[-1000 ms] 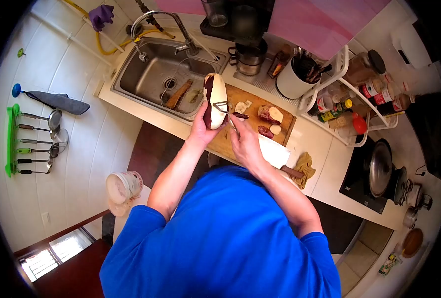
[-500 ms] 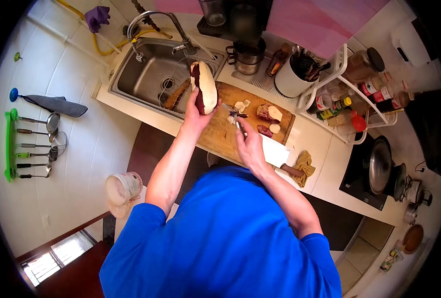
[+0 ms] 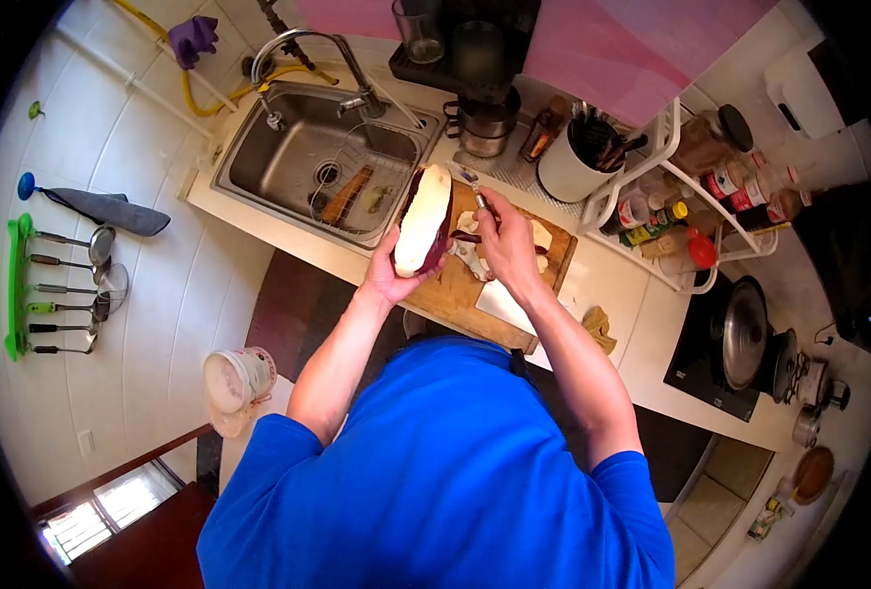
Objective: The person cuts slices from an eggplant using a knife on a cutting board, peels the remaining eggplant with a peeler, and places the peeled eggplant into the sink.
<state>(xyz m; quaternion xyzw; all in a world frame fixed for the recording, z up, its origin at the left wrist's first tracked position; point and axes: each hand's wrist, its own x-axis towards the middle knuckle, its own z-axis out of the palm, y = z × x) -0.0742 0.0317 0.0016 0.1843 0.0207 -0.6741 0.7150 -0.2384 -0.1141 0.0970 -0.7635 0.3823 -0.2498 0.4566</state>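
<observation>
My left hand (image 3: 394, 273) is wrapped round the lower end of a large sweet potato (image 3: 423, 221), with pale flesh bared along its upper face and dark purple skin on the edges. Just right of it, my right hand (image 3: 512, 245) grips a peeler (image 3: 476, 190) by its handle, the head pointing up and away, apart from the sweet potato. Under both hands lies a wooden cutting board (image 3: 440, 294). Peelings (image 3: 471, 257) rest on it beside my right hand, which partly hides the cut sweet potato pieces. A cleaver (image 3: 507, 312) lies at the board's near right, partly behind my forearm.
A steel sink (image 3: 283, 147) with a wire rack and a brown piece in it is at the left. Behind the board stand pots (image 3: 484, 128) and a utensil holder (image 3: 565, 169). A bottle rack (image 3: 676, 147), a cloth (image 3: 598, 329) and a stove (image 3: 715, 363) are at the right.
The sweet potato has moved right and nearer to me, turned so more pale flesh shows. The peeler has risen, its head now pointing away. My right forearm covers more of the cleaver.
</observation>
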